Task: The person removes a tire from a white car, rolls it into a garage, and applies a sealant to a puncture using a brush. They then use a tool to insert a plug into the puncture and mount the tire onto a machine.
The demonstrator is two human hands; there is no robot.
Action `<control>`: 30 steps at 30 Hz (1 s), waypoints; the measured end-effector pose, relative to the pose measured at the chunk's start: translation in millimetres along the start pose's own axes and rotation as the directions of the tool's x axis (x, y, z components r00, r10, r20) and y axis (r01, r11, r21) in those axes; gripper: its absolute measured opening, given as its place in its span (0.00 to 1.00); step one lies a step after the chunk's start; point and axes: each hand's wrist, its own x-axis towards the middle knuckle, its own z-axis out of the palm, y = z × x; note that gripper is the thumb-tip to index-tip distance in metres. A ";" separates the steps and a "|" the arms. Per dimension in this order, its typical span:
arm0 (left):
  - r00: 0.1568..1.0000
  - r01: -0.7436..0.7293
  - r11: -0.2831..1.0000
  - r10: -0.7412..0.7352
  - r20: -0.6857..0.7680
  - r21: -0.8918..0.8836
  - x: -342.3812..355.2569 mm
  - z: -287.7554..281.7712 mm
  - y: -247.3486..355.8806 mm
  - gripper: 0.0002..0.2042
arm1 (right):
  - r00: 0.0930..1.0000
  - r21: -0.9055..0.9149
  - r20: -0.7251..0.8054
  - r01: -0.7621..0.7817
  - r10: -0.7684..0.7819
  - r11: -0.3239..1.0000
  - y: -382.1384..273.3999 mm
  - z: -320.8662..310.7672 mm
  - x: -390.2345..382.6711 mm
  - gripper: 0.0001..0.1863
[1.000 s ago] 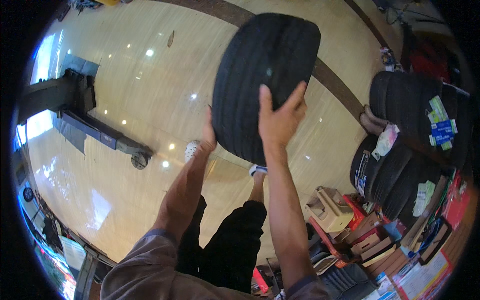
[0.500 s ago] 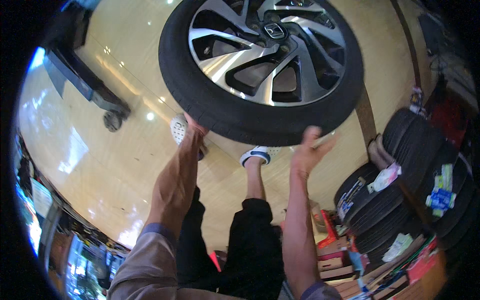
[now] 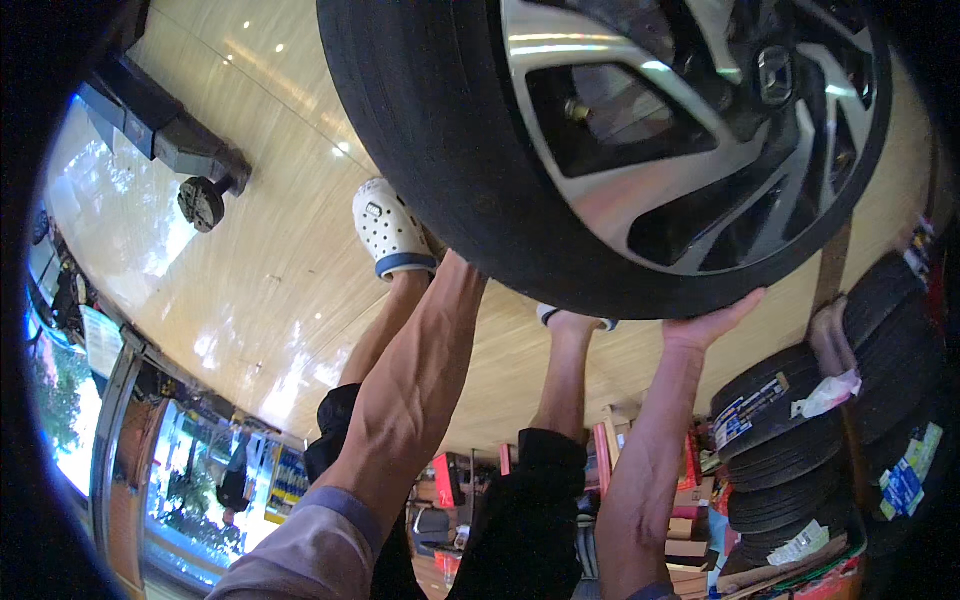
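A car wheel (image 3: 640, 250), a black tyre on a silver and black alloy rim, fills the upper right and leans with its rim face toward the right. My left hand (image 3: 464, 268) is at the tyre's lower left; its fingers are hidden behind the rubber. Under the lower right edge of the tyre, my right hand (image 3: 712, 322) bears against it with the palm, its thumb side reaching along the rubber. Between them the two hands hold the wheel up in front of my legs.
My white clog (image 3: 392, 232) stands on the glossy tan floor (image 3: 270, 210), left of the wheel. At the upper left is a dark metal arm with a round pad (image 3: 202, 204). Stacked tyres (image 3: 780, 450) and boxes crowd the right; a glass display case (image 3: 200, 490) stands at lower left.
The wheel has come closer, moved right and tilted so more tread shows on its left. My right hand, apart from the tyre before, now presses under it.
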 end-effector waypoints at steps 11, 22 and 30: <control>0.988 -0.151 0.982 0.145 -0.060 -0.116 7.7 1.9 0.5 0.34 | 0.998 -0.058 -0.045 0.047 -0.050 0.997 32.4 44.3 -12.8 0.50; 0.988 -0.044 0.900 0.103 -0.113 0.433 -131.3 41.5 9.2 0.42 | 0.961 -0.667 -0.202 0.005 -0.187 0.745 2.1 10.9 -5.7 0.45; 0.997 0.076 0.764 -0.059 -0.048 0.641 -277.8 13.7 -16.2 0.23 | 0.590 -0.586 0.806 0.790 -0.037 -0.178 -3.4 179.6 -84.1 0.24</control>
